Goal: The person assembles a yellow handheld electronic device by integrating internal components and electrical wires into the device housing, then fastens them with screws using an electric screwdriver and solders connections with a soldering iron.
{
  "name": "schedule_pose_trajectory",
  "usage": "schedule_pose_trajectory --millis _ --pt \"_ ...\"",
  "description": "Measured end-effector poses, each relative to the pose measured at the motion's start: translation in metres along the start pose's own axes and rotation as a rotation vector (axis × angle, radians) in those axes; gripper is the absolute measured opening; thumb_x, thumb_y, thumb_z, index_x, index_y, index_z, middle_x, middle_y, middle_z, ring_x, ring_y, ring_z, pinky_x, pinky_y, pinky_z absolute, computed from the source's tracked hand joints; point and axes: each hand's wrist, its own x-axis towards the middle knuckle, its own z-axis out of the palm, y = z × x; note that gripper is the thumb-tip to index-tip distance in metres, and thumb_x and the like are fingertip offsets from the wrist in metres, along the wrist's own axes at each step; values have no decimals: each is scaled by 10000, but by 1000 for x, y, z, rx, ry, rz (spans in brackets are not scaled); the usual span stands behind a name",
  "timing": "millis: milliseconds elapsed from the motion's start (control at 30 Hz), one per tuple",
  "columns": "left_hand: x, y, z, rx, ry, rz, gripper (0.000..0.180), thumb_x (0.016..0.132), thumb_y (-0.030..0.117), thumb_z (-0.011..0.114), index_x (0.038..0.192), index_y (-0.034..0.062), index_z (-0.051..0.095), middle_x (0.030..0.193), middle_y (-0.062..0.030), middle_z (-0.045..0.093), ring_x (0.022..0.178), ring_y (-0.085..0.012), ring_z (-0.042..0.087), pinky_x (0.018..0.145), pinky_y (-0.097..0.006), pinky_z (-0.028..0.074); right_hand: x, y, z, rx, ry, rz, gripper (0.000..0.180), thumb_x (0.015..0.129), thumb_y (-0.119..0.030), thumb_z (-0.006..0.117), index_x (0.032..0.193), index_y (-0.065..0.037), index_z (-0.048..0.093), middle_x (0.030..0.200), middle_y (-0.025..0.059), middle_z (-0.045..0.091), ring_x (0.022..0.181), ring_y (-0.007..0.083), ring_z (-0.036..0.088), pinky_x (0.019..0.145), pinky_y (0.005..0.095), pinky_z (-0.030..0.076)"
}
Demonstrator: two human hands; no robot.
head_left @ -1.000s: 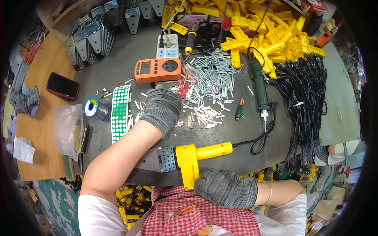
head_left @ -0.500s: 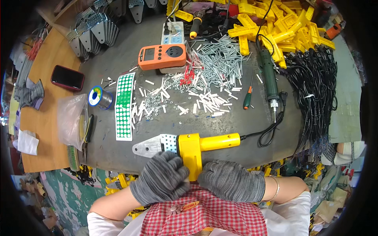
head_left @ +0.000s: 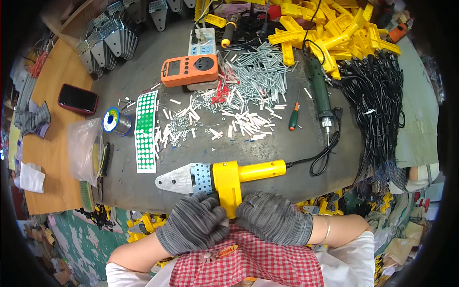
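Observation:
A yellow pipe welding iron [head_left: 230, 189] lies near the table's front edge. Its flat metal plate [head_left: 174, 179] points left, with a blue perforated guard [head_left: 202, 178] beside the body and a round handle [head_left: 263, 171] to the right, where a black cord leaves. My left hand [head_left: 193, 224], in a grey knit glove, is closed against the left side of the body's lower end. On the opposite side my right hand [head_left: 275, 219], gloved alike, has its fingers curled against the same end. The fingertips of both hands are partly hidden.
Beyond the iron lie white sleeves [head_left: 248, 125], screws [head_left: 263, 71], a green-dotted sticker sheet [head_left: 146, 131] and an orange meter [head_left: 189, 70]. To the right are a screwdriver [head_left: 294, 117], a green power screwdriver [head_left: 319, 91], black cords [head_left: 375, 105] and yellow housings [head_left: 334, 33]. A solder spool [head_left: 117, 122] stands left.
The whole view has shifted slightly, moving the table's things left. My left hand has slid a little down, uncovering more of the blue guard. The right hand stays against the iron.

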Motion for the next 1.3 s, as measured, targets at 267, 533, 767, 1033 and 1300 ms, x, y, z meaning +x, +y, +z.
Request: schedule_pose_trajectory --millis 267,533,767,1033,1300 --pt "54 -8 -37 -142 -140 208 251 860 209 690 1069 89 619 858 -137 615 760 -329 628 685 -421 516 1 132 -57 -136 680 529 149 826 -133 717 936 -36 693 827 132 676 794 337 668 750 424 536" --pt "204 -30 36 586 -162 374 184 829 84 579 956 12 691 932 -147 683 862 -316 675 740 -409 550 -11 144 -54 -139 541 513 152 873 -189 640 897 -39 645 861 192 667 856 361 661 765 460 534" --pt "224 -27 28 685 -281 235 178 826 103 603 966 27 684 909 -155 681 904 -327 661 765 -417 533 -30 56 -38 210 537 138 126 811 -89 687 924 -35 672 875 143 650 831 321 640 787 418 527" --pt "157 -45 17 -201 -278 177 194 950 210 585 1063 54 603 969 -177 592 981 -351 596 850 -442 498 -16 74 -7 -237 470 100 138 795 -159 696 839 -36 650 861 143 596 828 303 600 738 421 499" --pt "155 -35 11 -301 -339 29 232 941 225 629 1073 38 667 892 -154 655 860 -323 641 799 -410 520 -24 86 -9 -135 551 5 137 766 -158 715 858 -66 672 736 106 575 666 314 595 569 417 488"
